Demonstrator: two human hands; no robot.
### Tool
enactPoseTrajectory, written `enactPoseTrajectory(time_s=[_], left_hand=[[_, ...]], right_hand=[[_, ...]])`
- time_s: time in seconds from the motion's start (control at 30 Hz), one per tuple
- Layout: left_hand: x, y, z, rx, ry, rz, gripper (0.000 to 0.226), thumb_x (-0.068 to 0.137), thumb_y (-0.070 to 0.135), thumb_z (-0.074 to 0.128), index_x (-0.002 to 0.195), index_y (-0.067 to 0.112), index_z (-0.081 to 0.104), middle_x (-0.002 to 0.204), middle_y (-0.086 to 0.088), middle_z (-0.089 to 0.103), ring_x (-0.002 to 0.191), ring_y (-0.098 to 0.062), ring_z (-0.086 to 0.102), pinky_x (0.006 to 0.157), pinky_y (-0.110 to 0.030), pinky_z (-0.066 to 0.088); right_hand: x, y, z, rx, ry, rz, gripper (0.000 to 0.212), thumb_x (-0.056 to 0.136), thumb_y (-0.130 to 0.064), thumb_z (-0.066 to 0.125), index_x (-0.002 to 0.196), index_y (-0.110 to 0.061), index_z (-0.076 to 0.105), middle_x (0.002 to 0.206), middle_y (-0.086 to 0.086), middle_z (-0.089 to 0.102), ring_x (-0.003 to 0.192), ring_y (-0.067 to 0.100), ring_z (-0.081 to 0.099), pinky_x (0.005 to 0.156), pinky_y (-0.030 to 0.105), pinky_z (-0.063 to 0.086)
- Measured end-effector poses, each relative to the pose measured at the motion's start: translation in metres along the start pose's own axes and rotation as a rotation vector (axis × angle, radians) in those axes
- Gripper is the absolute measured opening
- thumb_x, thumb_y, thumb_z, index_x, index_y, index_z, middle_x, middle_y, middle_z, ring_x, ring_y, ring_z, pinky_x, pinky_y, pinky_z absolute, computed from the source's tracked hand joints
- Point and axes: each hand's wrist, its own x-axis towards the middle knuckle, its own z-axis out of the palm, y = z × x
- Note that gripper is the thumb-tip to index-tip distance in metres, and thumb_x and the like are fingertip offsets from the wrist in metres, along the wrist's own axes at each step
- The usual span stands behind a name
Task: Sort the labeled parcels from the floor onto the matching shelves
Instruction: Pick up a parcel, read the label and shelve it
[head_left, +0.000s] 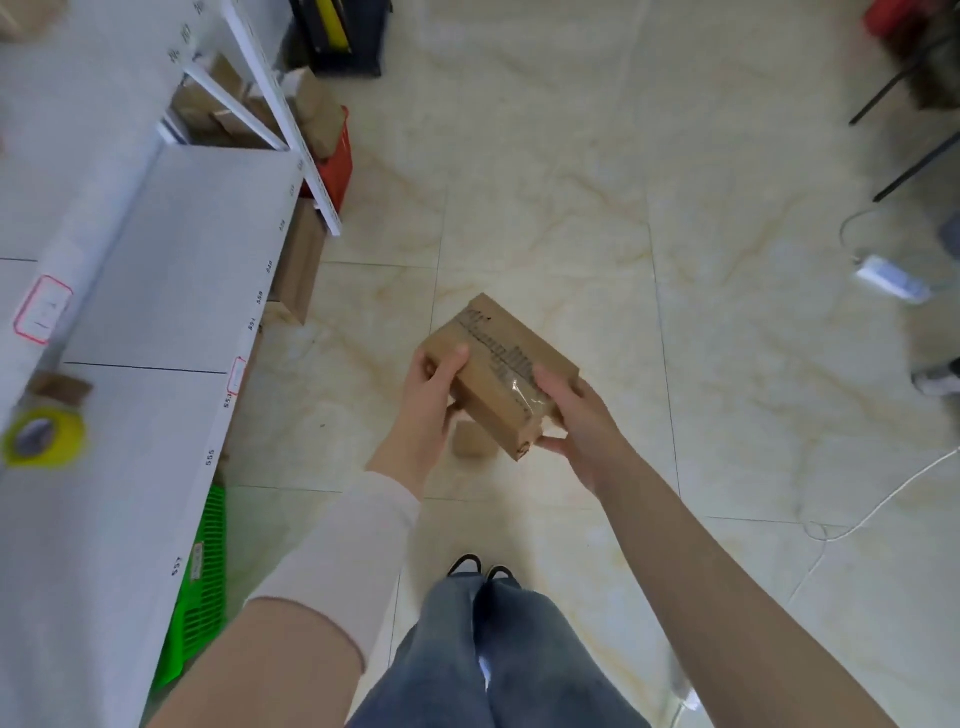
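Note:
A brown cardboard parcel (501, 371) with a printed label and clear tape is held in the air above the tiled floor. My left hand (434, 395) grips its left end, thumb on top. My right hand (574, 421) holds its right and lower end. A small brown parcel (471, 440) lies on the floor just below the held one, partly hidden by it. The white shelf (171, 291) with small number tags along its front edge stands at my left. More brown parcels (301, 260) sit under and beside the shelf.
A yellow tape roll (44, 436) lies on the shelf top. A green basket (200, 587) and a red basket (335, 166) with parcels stand below the shelf. A white power strip (891, 278) and cables lie on the floor at right. My feet (480, 569) are below.

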Motion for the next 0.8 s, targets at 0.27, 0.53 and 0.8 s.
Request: enactPoseTrajectory(time_s=[0.27,0.53,0.8], left_hand=[[-0.013,0.005,0.025,-0.16,0.057,-0.127,0.099,0.071,0.042,0.074,0.148,0.028,0.014,0.138,-0.003,0.056,0.121,-0.022,0.058,0.107,-0.047,0.044],[-0.014,0.016,0.0,-0.098,-0.107,-0.087,0.081,0.071,0.03,0.07,0.143,0.027,0.032,0.115,-0.007,0.068,0.111,-0.031,0.062,0.103,-0.051,0.046],[-0.012,0.042,-0.018,0.171,-0.122,-0.029,0.081,0.082,0.05,0.058,0.15,0.034,0.016,0.145,-0.001,0.043,0.128,-0.025,0.043,0.11,-0.05,0.035]], right_hand=[[-0.015,0.007,0.023,-0.662,0.331,-0.774,0.082,0.059,-0.038,0.08,0.129,-0.011,0.048,0.143,0.012,0.026,0.131,0.013,0.028,0.091,-0.008,0.023],[-0.03,-0.005,0.012,-0.078,0.068,-0.269,0.06,0.086,-0.036,0.062,0.14,-0.025,0.038,0.143,-0.001,0.042,0.125,0.011,0.048,0.103,0.035,0.044],[-0.022,-0.023,-0.024,-0.211,-0.134,-0.182,0.046,0.078,-0.031,0.064,0.123,-0.025,0.056,0.105,0.0,0.067,0.098,0.02,0.061,0.083,0.036,0.049]])
